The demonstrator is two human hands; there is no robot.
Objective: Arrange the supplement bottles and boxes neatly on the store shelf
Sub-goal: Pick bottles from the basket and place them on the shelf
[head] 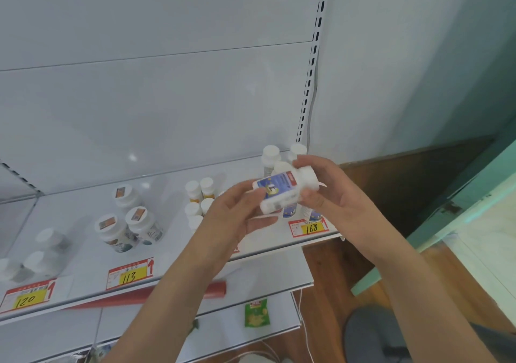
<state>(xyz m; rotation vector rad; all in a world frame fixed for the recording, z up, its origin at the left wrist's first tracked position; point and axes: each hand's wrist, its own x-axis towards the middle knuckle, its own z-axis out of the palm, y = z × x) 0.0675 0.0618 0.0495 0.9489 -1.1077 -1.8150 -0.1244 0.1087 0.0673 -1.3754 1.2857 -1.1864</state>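
Nearest me, both hands hold one white bottle in the air just in front of the shelf edge. My left hand pinches its base end; my right hand has fingers curled round the cap end. The bottle lies tilted, its long axis running from lower left to upper right, cap to the right. Its matching bottles stand just beyond on the shelf's far right, above the 168 tag. I judge it must be turned upright and moved away from me. To the left stand small capped bottles and bigger jars, with bare shelf between.
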